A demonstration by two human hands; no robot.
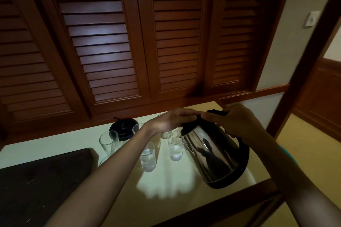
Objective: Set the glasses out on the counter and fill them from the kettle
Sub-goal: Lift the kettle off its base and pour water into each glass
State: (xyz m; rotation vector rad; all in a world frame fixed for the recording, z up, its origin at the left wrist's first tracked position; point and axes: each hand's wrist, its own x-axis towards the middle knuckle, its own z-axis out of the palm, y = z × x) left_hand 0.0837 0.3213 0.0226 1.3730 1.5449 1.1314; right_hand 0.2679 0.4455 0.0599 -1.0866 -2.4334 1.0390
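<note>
Two bare forearms reach in from the bottom edge toward a pale counter (177, 186), with the dark board (42, 180) lying flat at the near left corner. Behind the counter stands a wall of brown louvred shutter doors (114, 42), the biggest thing in sight, and a light switch plate (311, 19) sits on the grey wall at far right.

On the counter's right side a stainless steel kettle (212, 155) with a black bottom rim is tilted, its top leaning left toward the glasses; whether its base touches the counter I cannot tell. The right hand (238, 123) has its fingers curled closed around the kettle's black handle. The left hand (171, 120) lies flat over the kettle's black lid, fingers straight and together, gripping nothing, its fingertips almost meeting the right hand's.

At the back, left of the hands, rests the round black kettle base (123, 129).

Several clear glasses stand upright near one another between that base and the kettle: a tall one (108, 143) furthest left, a short tumbler (147, 158) under the left wrist, another tumbler (175, 148) just beside the kettle's spout side. More glasses behind the left hand are mostly hidden. Whether any holds water is unclear.
</note>
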